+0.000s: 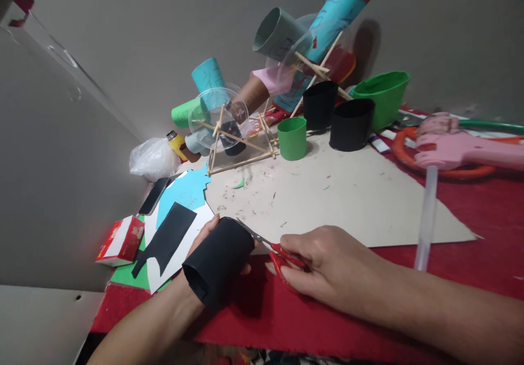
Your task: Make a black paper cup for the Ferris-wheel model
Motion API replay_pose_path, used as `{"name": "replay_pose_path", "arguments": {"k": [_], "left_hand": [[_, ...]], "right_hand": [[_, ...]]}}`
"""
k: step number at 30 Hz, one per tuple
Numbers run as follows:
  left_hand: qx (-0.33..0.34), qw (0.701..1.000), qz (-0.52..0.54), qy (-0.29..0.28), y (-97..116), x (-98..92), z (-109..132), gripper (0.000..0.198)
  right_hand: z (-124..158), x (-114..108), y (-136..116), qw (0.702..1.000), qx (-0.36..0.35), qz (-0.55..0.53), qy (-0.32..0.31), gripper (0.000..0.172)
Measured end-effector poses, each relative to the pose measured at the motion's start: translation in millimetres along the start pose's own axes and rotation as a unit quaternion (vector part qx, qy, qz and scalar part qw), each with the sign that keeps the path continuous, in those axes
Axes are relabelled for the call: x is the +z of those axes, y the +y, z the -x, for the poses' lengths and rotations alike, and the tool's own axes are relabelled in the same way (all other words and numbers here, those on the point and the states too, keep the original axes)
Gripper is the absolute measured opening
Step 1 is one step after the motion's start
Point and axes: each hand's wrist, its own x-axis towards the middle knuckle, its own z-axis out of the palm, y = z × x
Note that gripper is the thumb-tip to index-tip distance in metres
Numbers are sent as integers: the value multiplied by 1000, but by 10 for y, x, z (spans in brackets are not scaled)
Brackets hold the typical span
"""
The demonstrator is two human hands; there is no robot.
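My left hand [204, 235] is wrapped round a black paper tube [219, 261], which it holds tilted above the table's front edge; the tube hides most of the fingers. In my right hand [323, 261] is a pair of scissors [282, 255] with red handles. Their blades reach the far rim of the tube, at its upper right. Whether the blades are cutting into the paper I cannot tell. Left of the tube lies a cut piece of black paper [170, 239] over white, blue and green sheets.
Behind stand two wheel models of sticks, clear discs and coloured tubes [219, 119]. Near them are a green paper cup [292, 138], black paper cups [352, 125] and a larger green cup [382, 100]. A pink glue gun [454, 149] with a glue stick is at right, a red box [120, 240] at left.
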Motion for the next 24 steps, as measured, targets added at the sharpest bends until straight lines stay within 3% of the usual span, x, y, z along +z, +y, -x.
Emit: {"name": "replay_pose_path", "arguments": {"k": [12, 17, 24], "left_hand": [[-15, 999, -25, -26, 75, -75, -53, 43], [-43, 995, -52, -68, 146, -30, -59, 47], [-21, 994, -40, -96, 184, 18, -50, 35]], "right_hand": [[1, -22, 25, 1000, -11, 10, -2, 24], [3, -34, 34, 999, -19, 39, 3, 23], [-16, -45, 24, 998, -26, 53, -1, 24]]}}
